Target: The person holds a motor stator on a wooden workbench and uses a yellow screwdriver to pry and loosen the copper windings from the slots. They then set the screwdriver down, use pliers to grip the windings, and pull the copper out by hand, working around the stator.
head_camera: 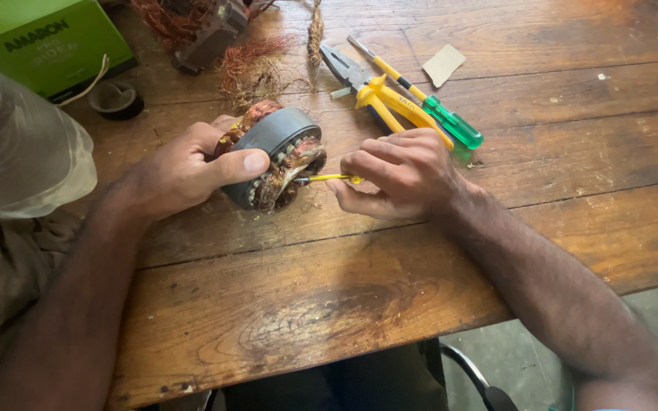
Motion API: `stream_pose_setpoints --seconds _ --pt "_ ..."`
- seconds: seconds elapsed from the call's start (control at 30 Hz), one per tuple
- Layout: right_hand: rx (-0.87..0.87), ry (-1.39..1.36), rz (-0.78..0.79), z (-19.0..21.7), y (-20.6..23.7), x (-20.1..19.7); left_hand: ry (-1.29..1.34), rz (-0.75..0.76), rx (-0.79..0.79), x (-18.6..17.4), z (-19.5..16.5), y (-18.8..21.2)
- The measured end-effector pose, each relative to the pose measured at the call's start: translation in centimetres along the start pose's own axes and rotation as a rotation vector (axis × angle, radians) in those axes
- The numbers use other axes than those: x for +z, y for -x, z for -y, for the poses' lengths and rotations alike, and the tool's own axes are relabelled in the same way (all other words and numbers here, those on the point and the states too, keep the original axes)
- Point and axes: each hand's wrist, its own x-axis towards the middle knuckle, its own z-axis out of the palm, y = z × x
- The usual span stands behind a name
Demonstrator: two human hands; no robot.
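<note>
Stator core (274, 156), a grey laminated ring with copper windings, stands on edge on the wooden table (390, 251). Left hand (192, 169) is closed around it, thumb laid across the outer face. Right hand (401, 173) is curled shut, fingertips pinching a thin yellow sleeve (329, 178) whose far end meets the windings. Behind the right hand lie yellow-handled pliers (378, 95) and a green-handled screwdriver (432, 106). Loose copper wire scrap (249, 65), a black tape roll (116, 99) and a green box (47, 42) sit at the table's far-left side.

Wooden table (390, 289): pliers (378, 95), screwdriver (432, 106), tape roll (116, 99).
</note>
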Motion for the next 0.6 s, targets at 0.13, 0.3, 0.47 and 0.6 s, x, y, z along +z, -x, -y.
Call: stream_pose_setpoints --seconds 0.13,0.3,0.47,0.6 --pt "0.001 -0.002 0.000 0.02 -0.09 -0.01 -0.006 -0.015 -0.018 0.03 0.04 0.07" --pt "-0.002 -0.002 0.007 0.02 -0.15 -0.02 -0.011 -0.009 -0.003 -0.06 -0.04 0.05" --pt "-0.003 -0.005 -0.009 0.07 -0.07 0.00 -0.001 -0.013 -0.029 0.11 -0.11 0.06" --pt "-0.006 -0.011 0.000 0.10 -0.11 0.00 0.013 -0.008 -0.006 0.09 -0.11 0.10"
